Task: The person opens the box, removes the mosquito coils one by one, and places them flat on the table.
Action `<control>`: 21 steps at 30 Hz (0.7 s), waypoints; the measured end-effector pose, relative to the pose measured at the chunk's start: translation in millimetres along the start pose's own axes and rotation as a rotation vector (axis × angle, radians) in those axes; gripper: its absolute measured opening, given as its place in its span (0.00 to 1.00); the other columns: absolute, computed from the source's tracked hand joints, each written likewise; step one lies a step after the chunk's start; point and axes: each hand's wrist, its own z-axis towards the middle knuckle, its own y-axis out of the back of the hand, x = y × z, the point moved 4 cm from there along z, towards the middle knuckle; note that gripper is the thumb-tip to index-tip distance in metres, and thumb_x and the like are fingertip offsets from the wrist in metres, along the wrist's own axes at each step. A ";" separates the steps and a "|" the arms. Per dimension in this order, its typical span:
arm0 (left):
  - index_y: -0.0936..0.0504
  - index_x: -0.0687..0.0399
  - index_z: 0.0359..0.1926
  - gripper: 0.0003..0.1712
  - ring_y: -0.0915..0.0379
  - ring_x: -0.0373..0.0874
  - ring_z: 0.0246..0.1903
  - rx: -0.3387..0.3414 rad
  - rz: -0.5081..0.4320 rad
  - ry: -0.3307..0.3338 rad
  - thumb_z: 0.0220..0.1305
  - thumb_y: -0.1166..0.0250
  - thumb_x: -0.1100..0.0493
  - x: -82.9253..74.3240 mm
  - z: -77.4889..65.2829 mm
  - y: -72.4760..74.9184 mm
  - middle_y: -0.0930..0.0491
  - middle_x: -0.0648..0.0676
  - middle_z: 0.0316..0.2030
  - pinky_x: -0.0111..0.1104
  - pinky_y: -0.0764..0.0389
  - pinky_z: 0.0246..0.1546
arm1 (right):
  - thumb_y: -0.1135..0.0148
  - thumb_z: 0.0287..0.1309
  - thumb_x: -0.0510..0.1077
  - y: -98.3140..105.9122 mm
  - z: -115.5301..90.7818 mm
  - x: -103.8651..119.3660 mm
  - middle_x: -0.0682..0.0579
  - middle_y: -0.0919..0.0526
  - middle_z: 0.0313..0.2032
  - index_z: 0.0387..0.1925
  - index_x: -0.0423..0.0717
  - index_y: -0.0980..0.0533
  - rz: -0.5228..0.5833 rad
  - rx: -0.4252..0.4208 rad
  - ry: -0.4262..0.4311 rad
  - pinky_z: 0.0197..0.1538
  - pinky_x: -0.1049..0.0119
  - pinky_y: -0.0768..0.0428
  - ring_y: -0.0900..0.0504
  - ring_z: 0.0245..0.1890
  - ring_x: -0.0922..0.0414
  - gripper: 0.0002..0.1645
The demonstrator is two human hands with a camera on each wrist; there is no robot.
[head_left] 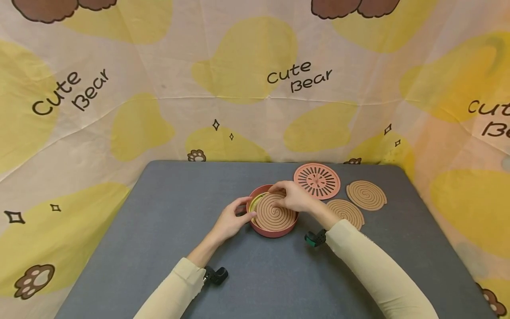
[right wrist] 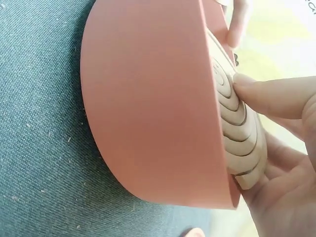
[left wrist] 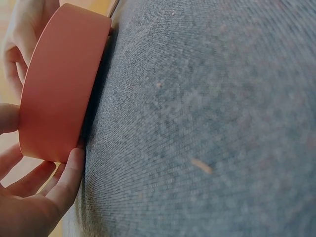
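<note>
A tan spiral mosquito coil (head_left: 275, 217) lies tilted in the mouth of a round, salmon-red box (head_left: 272, 234). My right hand (head_left: 294, 197) pinches the coil, its thumb on the upper face and the other fingers at the far edge, as the right wrist view shows. Part of the coil (right wrist: 242, 133) rises above the box rim there. On the left side, my left hand (head_left: 231, 219) grips the box, fingers against the outer wall (left wrist: 64, 84) and thumb by the rim. A yellowish inner surface (head_left: 253, 204) shows beside the coil; the rest of the interior is hidden.
A slotted round salmon lid (head_left: 317, 181) lies behind the box to the right. Two more mosquito coils, a far one (head_left: 366, 195) and a nearer one (head_left: 345, 212) partly behind my right forearm, rest on the grey tabletop (head_left: 179, 190). A printed cloth (head_left: 239, 66) hangs behind.
</note>
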 end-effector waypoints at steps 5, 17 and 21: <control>0.24 0.48 0.68 0.30 0.25 0.53 0.59 0.003 0.000 -0.001 0.66 0.28 0.53 -1.6 -1.1 0.1 0.24 0.52 0.64 0.46 0.20 0.53 | 0.27 0.60 0.40 6.2 -2.9 2.7 0.47 0.16 0.54 0.57 0.41 0.19 0.020 -0.020 0.018 0.61 0.50 0.24 0.20 0.57 0.48 0.23; 0.24 0.51 0.68 0.29 0.24 0.55 0.59 -0.001 -0.019 -0.014 0.67 0.29 0.55 -1.7 -2.0 -0.4 0.24 0.56 0.64 0.44 0.18 0.48 | 0.26 0.60 0.43 24.8 -14.7 4.6 0.50 0.15 0.49 0.55 0.47 0.16 0.091 -0.111 -0.011 0.46 0.57 0.19 0.17 0.43 0.52 0.21; 0.23 0.51 0.67 0.29 0.24 0.55 0.59 -0.002 -0.026 -0.022 0.67 0.29 0.55 -1.7 -1.1 -0.4 0.23 0.56 0.63 0.46 0.18 0.48 | 0.27 0.61 0.43 36.7 -23.0 5.3 0.49 0.16 0.51 0.55 0.46 0.17 0.128 -0.143 0.006 0.46 0.59 0.19 0.17 0.45 0.53 0.20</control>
